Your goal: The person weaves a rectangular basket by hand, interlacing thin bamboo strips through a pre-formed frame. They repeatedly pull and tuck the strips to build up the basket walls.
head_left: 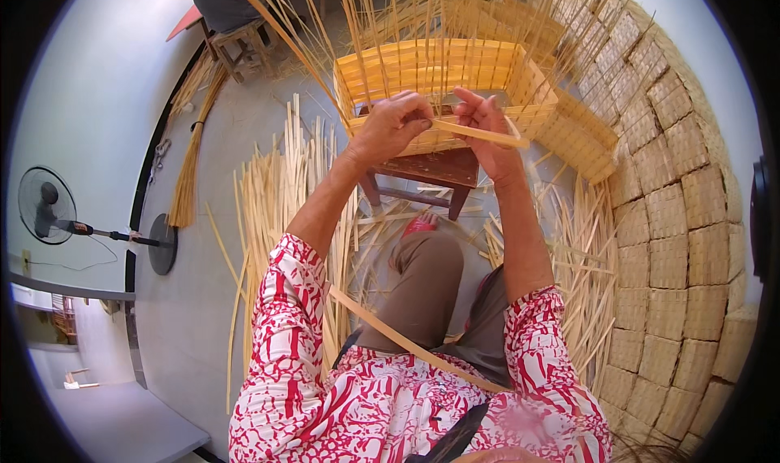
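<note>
My left hand (394, 123) is closed in a pinch on one end of a flat bamboo strip (467, 130). The strip runs rightward across my right hand (490, 138), whose fingers are spread and partly curled, and bends back at its far end. Just beyond both hands stands a yellow woven bamboo basket (439, 56), with long upright stakes rising from it. It rests on a dark red wooden stool (431, 168). My hands are over the basket's near wall; contact with it cannot be made out.
Loose strips lie in piles on the left (272, 178) and right (589, 260). Another strip (414, 349) crosses my lap. Stacked woven pieces (666, 219) line the right wall. A fan (53, 207) and a straw bundle (195, 162) are at left. Someone sits on a wooden stool (244, 48) behind.
</note>
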`<state>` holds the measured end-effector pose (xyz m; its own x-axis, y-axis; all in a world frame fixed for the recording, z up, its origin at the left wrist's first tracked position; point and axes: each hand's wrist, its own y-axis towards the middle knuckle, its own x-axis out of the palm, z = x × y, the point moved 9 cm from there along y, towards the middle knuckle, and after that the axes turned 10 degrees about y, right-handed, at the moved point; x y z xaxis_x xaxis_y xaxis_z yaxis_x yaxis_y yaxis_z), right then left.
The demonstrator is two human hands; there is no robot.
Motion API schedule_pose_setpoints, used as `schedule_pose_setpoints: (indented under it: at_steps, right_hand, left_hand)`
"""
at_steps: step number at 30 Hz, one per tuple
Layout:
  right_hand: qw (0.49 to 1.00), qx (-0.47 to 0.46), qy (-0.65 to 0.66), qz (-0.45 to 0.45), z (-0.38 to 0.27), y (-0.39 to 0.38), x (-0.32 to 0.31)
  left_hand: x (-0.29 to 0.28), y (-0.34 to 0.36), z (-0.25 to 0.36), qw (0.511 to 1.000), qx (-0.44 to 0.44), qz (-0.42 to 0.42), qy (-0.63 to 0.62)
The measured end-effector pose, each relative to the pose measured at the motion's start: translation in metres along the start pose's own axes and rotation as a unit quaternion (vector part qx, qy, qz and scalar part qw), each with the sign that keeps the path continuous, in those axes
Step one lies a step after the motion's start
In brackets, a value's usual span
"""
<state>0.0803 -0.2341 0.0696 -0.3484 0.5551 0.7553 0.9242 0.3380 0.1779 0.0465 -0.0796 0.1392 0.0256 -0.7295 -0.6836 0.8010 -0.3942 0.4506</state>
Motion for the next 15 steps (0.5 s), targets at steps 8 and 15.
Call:
schedule_pose_setpoints:
  at_steps: [8, 15]
  right_hand:
    - [0.993, 0.04, -0.11, -0.017, -0.017, -0.003, -0.019]
    - [0.942, -0.011, -0.331, -0.058, -0.003, -0.008, 0.018]
  left_hand:
    - [0.009, -0.001, -0.003, 0.997, -0.033, -0.055, -0.045]
    - [0.008, -0.002, -0.003, 0.998, 0.004, 0.032, 0.057]
